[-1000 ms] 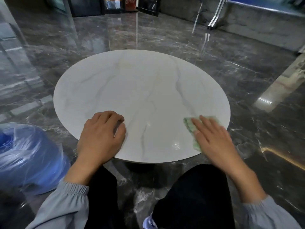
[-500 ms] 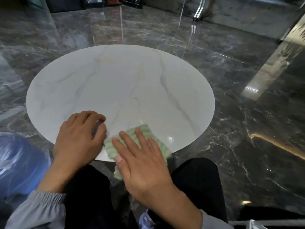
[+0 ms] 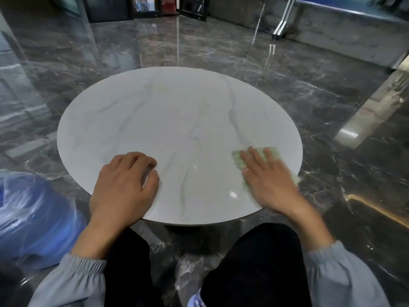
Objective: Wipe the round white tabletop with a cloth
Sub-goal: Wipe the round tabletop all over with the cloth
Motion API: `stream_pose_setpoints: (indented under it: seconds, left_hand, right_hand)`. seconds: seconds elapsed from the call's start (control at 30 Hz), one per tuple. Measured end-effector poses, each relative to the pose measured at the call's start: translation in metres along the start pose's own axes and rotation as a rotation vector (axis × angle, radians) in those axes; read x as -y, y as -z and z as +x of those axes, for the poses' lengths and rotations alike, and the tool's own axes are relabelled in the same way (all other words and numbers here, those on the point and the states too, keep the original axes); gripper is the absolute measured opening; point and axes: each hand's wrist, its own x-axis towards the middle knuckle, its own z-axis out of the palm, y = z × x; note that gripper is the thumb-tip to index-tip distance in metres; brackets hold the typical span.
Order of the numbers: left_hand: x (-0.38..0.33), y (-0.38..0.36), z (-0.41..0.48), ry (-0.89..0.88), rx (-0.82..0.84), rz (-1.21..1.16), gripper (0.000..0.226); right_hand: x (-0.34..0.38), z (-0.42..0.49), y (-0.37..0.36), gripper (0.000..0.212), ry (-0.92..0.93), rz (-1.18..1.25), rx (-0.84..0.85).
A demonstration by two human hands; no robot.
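The round white tabletop (image 3: pixel 177 120) has faint grey veins and stands low in front of my knees. My right hand (image 3: pixel 269 180) lies flat with spread fingers on a pale green cloth (image 3: pixel 239 159), pressing it onto the table's near right edge. Part of the cloth sticks out past my fingertips and at the rim; the rest is hidden under my palm. My left hand (image 3: pixel 124 185) rests on the near left edge with its fingers curled and nothing in it.
Glossy dark marble floor (image 3: pixel 332 107) surrounds the table. A blue bundle wrapped in clear plastic (image 3: pixel 28 218) sits on the floor at my left. Dark cabinets (image 3: pixel 146 6) and a grey ledge (image 3: pixel 343 25) stand at the back.
My right hand slid the cloth from the near middle edge, beside my left hand, back out to the near right edge. The left hand has kept its place on the rim.
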Motion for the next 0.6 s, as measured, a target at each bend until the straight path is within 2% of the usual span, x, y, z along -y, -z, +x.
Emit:
stream_pose_setpoints:
  seconds: [0.13,0.23,0.33,0.43,0.53,0.6]
  left_hand:
    - [0.002,-0.001,0.000,-0.017,-0.011,-0.003,0.035]
    - [0.006,-0.002,0.001,-0.026,0.000,0.006,0.035]
    - [0.008,-0.003,0.001,-0.028,0.001,0.010,0.034]
    - [0.007,-0.002,0.003,-0.015,0.036,0.012,0.033]
    - [0.010,-0.005,0.004,-0.016,0.044,0.020,0.031]
    - [0.010,-0.005,0.004,-0.018,0.035,0.030,0.030]
  right_hand:
    - [0.093,-0.059,-0.019,0.059,0.364,0.047,-0.082]
    - [0.113,-0.075,-0.021,0.057,0.469,0.132,-0.068]
    - [0.088,-0.061,-0.011,0.057,0.392,0.165,-0.070]
    - [0.042,-0.030,-0.006,0.063,0.205,0.053,-0.089]
    - [-0.009,0.005,0.001,0.056,-0.018,0.151,-0.039]
    - [-0.024,0.018,0.004,0.056,-0.059,0.149,-0.031]
